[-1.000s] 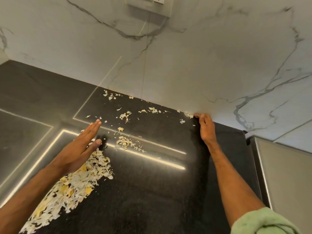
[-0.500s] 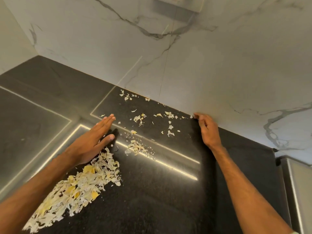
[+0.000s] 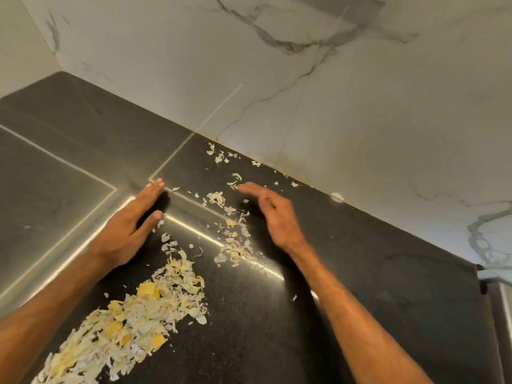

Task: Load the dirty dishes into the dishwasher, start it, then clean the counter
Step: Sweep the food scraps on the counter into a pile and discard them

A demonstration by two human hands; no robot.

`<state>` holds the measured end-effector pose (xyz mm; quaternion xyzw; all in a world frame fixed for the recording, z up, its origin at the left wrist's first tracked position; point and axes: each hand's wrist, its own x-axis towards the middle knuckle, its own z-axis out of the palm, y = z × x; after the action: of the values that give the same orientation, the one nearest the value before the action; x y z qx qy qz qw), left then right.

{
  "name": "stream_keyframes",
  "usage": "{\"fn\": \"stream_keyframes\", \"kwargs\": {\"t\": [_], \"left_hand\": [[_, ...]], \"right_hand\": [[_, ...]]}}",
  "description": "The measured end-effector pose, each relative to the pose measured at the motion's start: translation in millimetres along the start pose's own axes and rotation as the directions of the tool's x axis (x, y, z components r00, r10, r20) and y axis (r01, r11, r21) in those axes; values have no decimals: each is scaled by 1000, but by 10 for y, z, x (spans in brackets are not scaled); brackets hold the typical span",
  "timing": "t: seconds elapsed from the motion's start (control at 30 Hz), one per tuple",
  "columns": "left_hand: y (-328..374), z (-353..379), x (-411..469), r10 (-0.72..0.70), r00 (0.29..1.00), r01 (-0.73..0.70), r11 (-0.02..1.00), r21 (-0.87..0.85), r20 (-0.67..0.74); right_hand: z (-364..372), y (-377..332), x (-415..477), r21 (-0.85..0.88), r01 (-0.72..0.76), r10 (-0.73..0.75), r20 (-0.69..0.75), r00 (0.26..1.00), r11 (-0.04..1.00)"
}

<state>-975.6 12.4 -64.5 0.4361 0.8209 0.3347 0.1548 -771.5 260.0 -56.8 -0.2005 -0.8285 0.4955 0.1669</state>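
**Two bare hands flank peel scraps on a dark desk**

Dark speckled stone desk [image 3: 360, 273] runs diagonally from upper left to lower right and meets a white, grey-veined marble wall [image 3: 332, 106]. A plainer side wall [image 3: 16, 37] closes the corner at upper left. Thin bright light lines [image 3: 191, 228] reflect across the glossy top.

Left hand [image 3: 130, 228], centre left: released, fingers straight and together, thumb apart, palm turned toward frame centre, holding nothing. Right hand [image 3: 273, 217], just right of centre: also released, fingers loosely extended, palm facing the left one, slightly blurred. Can't tell if either touches the stone.

Loose scraps [image 3: 235, 245], pale and flaky, lie between the two hands, with a thinner scatter up toward the wall seam. Big pile of scraps [image 3: 133, 328], cream with yellow bits, sits at lower left, beside the left forearm. A small white spot [image 3: 337, 197] sits at the seam, right of centre. A grey metal edge [image 3: 505, 314] shows at far right, unclear what it is.
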Motion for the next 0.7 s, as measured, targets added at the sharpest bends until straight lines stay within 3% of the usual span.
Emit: {"fn": "stream_keyframes", "kwargs": {"t": [0.07, 0.13, 0.3, 0.43, 0.5, 0.6, 0.7], "left_hand": [[-39, -1, 16, 10, 1000, -10, 1000, -10, -5], [-75, 27, 19, 26, 1000, -26, 999, -22, -7], [-129, 40, 23, 53, 999, -53, 998, -39, -11], [-135, 53, 15, 63, 998, -63, 997, -34, 0], [-137, 51, 22, 68, 998, -68, 997, -38, -7], [-144, 71, 23, 76, 996, -78, 996, -39, -37], [-141, 72, 26, 75, 996, -76, 997, -34, -49]], "right_hand": [[-341, 194, 137, -105, -30, 19, -103, 994, 994], [-669, 403, 212, -201, -104, 82, -115, 990, 974], [-508, 306, 322, -360, -31, 110, 201, 973, 932], [56, 35, 322, -228, 107, -3, 415, 910, 968], [154, -12, 417, -135, 101, -45, 370, 928, 986], [-52, 47, 791, -282, 66, -21, 160, 987, 957], [-167, 218, 1136, -470, 197, -38, 326, 945, 861]]}}
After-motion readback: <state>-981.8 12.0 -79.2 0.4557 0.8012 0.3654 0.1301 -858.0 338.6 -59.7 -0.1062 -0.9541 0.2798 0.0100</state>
